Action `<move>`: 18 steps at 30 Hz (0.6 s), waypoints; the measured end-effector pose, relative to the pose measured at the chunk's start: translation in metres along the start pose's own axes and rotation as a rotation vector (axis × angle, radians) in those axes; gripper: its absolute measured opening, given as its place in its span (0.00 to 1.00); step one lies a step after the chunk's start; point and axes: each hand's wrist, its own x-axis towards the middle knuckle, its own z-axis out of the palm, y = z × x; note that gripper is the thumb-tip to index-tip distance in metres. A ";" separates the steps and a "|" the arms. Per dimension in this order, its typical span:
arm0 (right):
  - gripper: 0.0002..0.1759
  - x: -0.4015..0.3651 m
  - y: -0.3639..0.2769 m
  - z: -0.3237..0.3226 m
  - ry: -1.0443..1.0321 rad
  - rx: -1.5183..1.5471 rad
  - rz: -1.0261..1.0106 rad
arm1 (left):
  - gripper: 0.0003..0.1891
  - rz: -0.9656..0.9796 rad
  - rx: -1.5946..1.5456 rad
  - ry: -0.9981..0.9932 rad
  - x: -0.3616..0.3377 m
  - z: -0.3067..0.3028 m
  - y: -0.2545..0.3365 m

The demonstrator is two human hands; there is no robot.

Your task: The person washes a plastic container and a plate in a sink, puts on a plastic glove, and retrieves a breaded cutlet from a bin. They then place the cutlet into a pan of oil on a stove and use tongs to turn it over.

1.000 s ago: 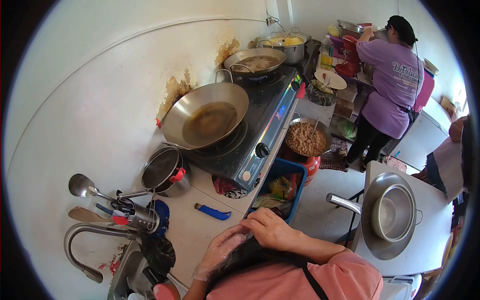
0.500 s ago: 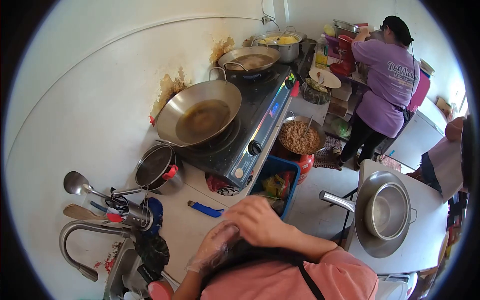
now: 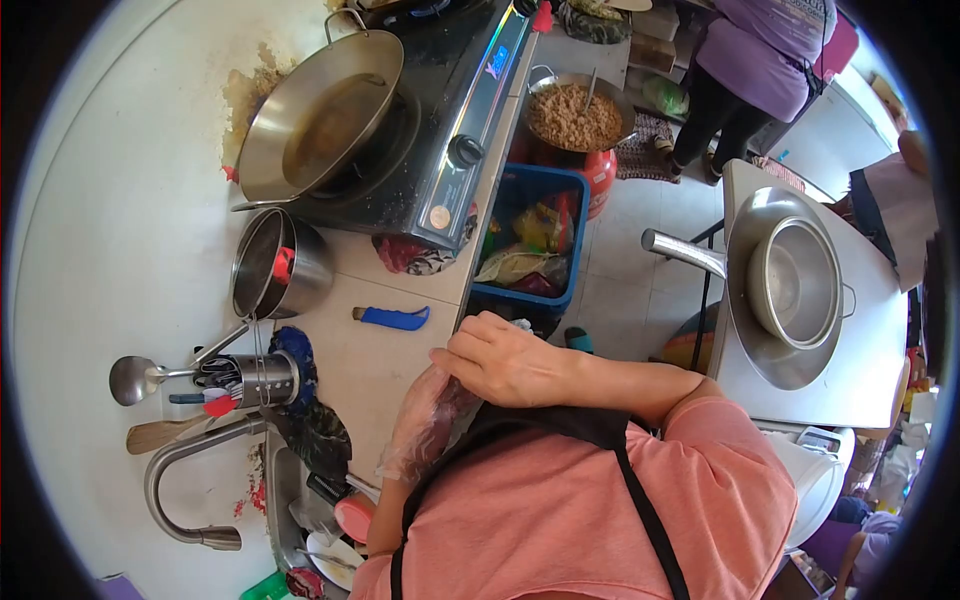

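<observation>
My left hand [image 3: 430, 408], in a clear plastic glove, is held close to my apron at the counter's edge. My right hand [image 3: 505, 362] is bare and lies across its fingertips, with bent fingers pinching the glove's upper end. The left fingers are partly hidden under the right hand and the crinkled plastic. Just beyond both hands, a blue-handled tool [image 3: 395, 318] rests on the pale counter [image 3: 375, 365].
A wok of oil [image 3: 335, 130] sits on the gas stove [image 3: 440, 165]. Left are a steel pot [image 3: 285, 265], a utensil holder [image 3: 270, 380] and a faucet [image 3: 160, 480]. Right are a blue bin [image 3: 577, 215], a pan of minced food [image 3: 575, 115] and a table [image 3: 860, 390]. A person stands beyond.
The view has tilted down and shifted, so the stove and pans appear higher and more of my apron and shirt shows. My right hand still covers the gloved left fingertips.
</observation>
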 end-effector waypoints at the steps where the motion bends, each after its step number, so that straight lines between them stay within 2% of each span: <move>1: 0.16 0.000 0.001 0.000 0.000 0.007 0.012 | 0.16 0.018 0.061 -0.021 0.001 -0.004 -0.003; 4: 0.13 -0.001 0.005 0.006 0.099 0.028 0.024 | 0.20 0.111 1.053 -0.071 0.002 -0.008 0.006; 7: 0.13 -0.002 0.013 0.003 0.154 -0.003 0.071 | 0.35 -0.185 -0.059 -0.162 0.008 -0.027 -0.034; 10: 0.11 -0.003 0.033 0.002 0.208 -0.028 0.228 | 0.39 -0.113 0.004 -0.529 0.009 -0.029 -0.028; 11: 0.10 -0.005 0.038 0.003 0.230 -0.030 0.295 | 0.41 -0.073 -0.030 -0.486 0.008 -0.028 -0.027; 12: 0.17 -0.008 0.039 0.002 0.102 0.044 0.359 | 0.43 -0.031 -0.064 -0.442 0.006 -0.026 -0.025; 15: 0.25 -0.011 0.034 -0.010 -0.040 0.708 0.432 | 0.44 0.109 -0.167 -0.276 0.000 -0.019 -0.015; 16: 0.33 -0.013 0.035 -0.015 -0.166 0.763 0.395 | 0.43 0.158 -0.202 -0.215 0.000 -0.018 -0.013; 18: 0.30 -0.022 0.036 -0.003 -0.155 0.751 0.384 | 0.41 0.189 -0.364 -0.273 0.004 -0.027 -0.017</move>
